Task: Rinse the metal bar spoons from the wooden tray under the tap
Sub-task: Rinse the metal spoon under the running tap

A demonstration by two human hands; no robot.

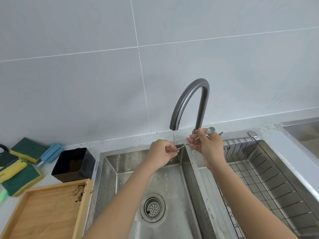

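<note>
Steel sink (110,163), tap (188,102) running, both hands pinching bar spoon (183,147)

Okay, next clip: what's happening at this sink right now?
A person holds a thin metal bar spoon under a running tap. The left hand pinches one end in the stream and the right hand grips the rest. The wooden tray shows only dark crumbs.

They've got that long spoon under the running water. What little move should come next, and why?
Probably slide the bar spoon leftward through the stream. Both the left hand and right hand pinch it, and water from the tap lands only near the left grip, so the right-hand stretch looks unrinsed.
</note>
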